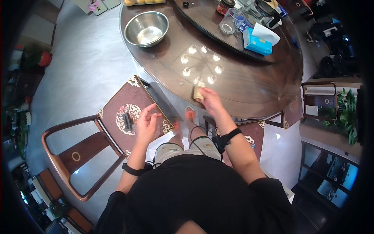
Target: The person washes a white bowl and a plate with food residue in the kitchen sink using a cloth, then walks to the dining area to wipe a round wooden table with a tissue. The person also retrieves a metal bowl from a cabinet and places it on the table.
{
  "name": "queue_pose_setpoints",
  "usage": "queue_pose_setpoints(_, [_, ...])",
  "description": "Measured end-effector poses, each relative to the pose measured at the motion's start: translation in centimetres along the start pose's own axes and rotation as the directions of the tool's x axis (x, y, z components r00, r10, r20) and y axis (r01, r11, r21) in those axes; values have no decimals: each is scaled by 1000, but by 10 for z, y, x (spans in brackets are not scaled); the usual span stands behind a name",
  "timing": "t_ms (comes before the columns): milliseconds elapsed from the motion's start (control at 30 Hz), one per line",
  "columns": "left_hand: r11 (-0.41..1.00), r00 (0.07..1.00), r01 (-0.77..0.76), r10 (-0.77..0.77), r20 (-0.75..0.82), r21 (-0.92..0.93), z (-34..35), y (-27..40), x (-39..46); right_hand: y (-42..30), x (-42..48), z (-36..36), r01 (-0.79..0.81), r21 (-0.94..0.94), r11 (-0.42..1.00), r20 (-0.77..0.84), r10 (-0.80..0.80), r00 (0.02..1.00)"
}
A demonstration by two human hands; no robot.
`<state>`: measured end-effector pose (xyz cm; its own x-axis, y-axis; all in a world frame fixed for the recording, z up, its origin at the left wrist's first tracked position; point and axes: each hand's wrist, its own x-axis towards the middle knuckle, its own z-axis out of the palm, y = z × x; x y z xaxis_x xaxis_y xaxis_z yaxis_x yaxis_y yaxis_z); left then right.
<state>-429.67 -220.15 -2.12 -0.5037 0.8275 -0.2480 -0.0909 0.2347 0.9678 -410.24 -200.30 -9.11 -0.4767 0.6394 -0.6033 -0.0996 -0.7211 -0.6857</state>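
My right hand (211, 101) is closed on a crumpled pale yellow item, perhaps a cloth (199, 91), at the near edge of the round dark wooden table (163, 67). Whether the item touches the tabletop I cannot tell. My left hand (147, 124) holds nothing; its fingers are apart and slightly curled above the patterned seat of a wooden chair (108, 108). A small black object (127, 122) lies on that seat, left of my left hand. On the table's far left part stands a stainless steel bowl (146, 28) with light glinting at its bottom.
A raised turntable (204, 27) on the table bears a blue tissue pack (257, 44), a clear glass jug (228, 23), a red jar with a dark lid (225, 7) and several other items. Yellow round items in a pack (143, 1) lie beyond the bowl. Another chair (239, 131) stands under the table's near edge.
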Motion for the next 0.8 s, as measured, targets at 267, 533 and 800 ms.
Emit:
queue_pose_setpoints(267, [989, 995, 78, -70, 64, -127, 2, 0, 3, -32, -39, 4, -10, 287, 958, 101, -20, 995])
queue_pose_setpoints(533, [814, 898, 384, -220, 381, -435, 84, 38, 45, -47, -44, 36, 105, 211, 972, 173, -143, 974])
queue_pose_setpoints(800, [766, 893, 419, -251, 373, -488, 122, 48, 76, -97, -46, 23, 361, -508, 782, 165, -322, 932])
